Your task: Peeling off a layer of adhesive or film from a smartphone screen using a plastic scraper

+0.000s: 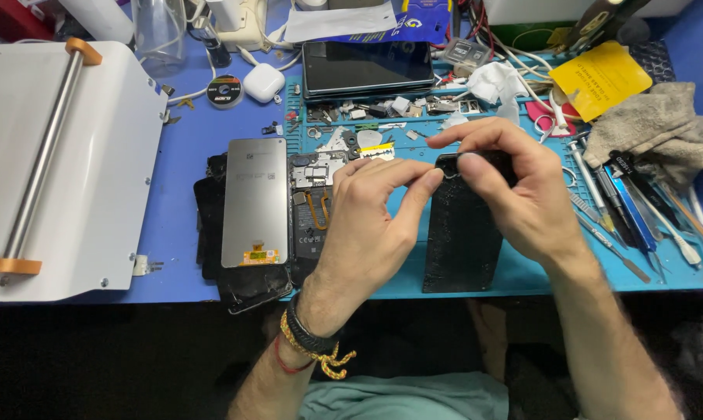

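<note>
- Working at the middle of the teal work mat [522, 276], both hands meet over a black phone back cover [460, 241] that lies flat, its near end toward the mat's front edge.
- Left hand [367, 225]: thumb and forefinger drawn together at the cover's upper left corner; whether they actually pinch the cover or something small cannot be told.
- Right hand [515, 187]: fingers curled over the cover's far end, thumb and forefinger closed on its top edge, tips almost touching those of the left hand.
- Left wrist carries a black band and a yellow-and-red cord bracelet [320, 350].
- Just left of the left hand: an opened phone body [312, 210] with its board exposed, partly hidden under the hand.
- Beside that, at the mat's left edge: a grey display panel [254, 202] with an orange flex at its near end, resting on a black piece.
- Far edge of the mat: small screws and loose parts, and a dark tablet [367, 68] beyond them.
- Right edge of the mat: a row of tweezers and pry tools [631, 210], with a grey rag [655, 124] and a yellow card [600, 78] behind.
- Left end of the blue table [184, 155]: a white machine [63, 171] with a metal roller bar.
</note>
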